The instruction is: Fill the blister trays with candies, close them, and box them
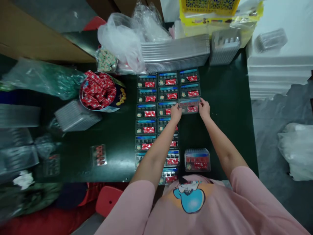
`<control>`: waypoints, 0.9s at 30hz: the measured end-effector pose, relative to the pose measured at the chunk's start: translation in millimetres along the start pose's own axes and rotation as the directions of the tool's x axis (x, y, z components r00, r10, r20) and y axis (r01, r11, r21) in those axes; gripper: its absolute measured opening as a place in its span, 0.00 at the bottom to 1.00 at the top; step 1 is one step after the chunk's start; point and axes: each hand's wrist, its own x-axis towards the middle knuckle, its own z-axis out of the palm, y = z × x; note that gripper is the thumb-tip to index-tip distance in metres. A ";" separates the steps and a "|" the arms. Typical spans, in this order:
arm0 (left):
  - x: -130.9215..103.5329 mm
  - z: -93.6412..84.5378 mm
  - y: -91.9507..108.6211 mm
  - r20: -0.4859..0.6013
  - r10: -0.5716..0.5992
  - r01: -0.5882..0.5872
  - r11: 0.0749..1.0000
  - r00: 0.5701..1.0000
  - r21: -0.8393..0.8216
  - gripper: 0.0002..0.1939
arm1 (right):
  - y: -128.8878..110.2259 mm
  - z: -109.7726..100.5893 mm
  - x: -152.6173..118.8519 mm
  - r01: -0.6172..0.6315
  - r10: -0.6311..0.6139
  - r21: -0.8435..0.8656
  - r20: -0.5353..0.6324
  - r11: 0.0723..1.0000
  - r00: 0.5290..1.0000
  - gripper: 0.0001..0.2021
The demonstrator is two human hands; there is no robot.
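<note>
Both my hands hold a clear plastic tray (189,106) by its two short ends, just below the right column of filled trays. My left hand (176,114) pinches its left end and my right hand (204,108) its right end. A red packet and a blue pen show in or through this tray. Columns of filled trays (149,99), each with a blue pen, a red packet and a small pale piece, lie on the dark green table (220,130). A stack of trays (197,160) with red contents sits near my body.
A tub of red packets (98,91) stands left, beside stacked clear trays (77,116). Long tray stacks (176,54), plastic bags (122,39) and a yellow basket (210,8) line the far edge. White foam boxes (278,75) stand at the right.
</note>
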 end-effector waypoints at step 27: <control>-232.3 -31.6 -48.4 0.476 0.006 0.234 0.865 0.879 -0.443 0.40 | 15.0 -146.6 -256.0 -0.331 0.232 0.295 0.324 0.896 0.917 0.27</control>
